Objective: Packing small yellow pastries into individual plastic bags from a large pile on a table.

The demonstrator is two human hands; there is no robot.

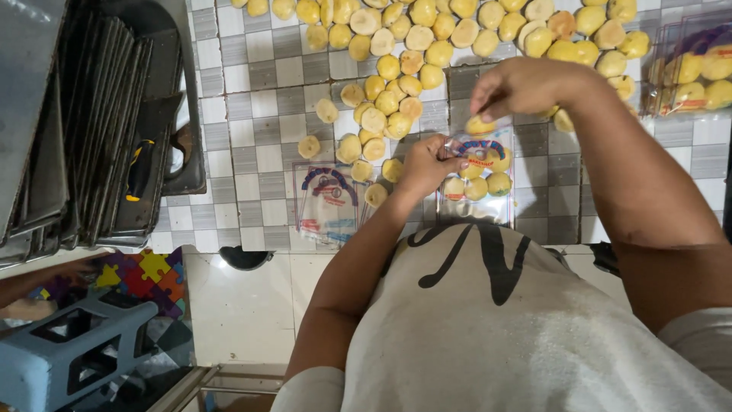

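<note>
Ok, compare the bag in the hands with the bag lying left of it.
The held bag has round yellow buns inside; the left bag looks flat and empty. The held bag is pinched open by the left hand while the right hand lowers a bun in; the left bag lies untouched. Both are clear printed plastic on the tiled counter.

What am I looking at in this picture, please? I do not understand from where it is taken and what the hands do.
One camera worn on a person's head looks straight down, so you see the chest and both bare arms. The left hand holds open a clear plastic bag with several round yellow pastries inside. The right hand lowers one more pastry into it. Many loose pastries lie on the tiled counter. An empty bag lies to the left, filled bags at the far right, and metal trays are stacked at the left.
</note>
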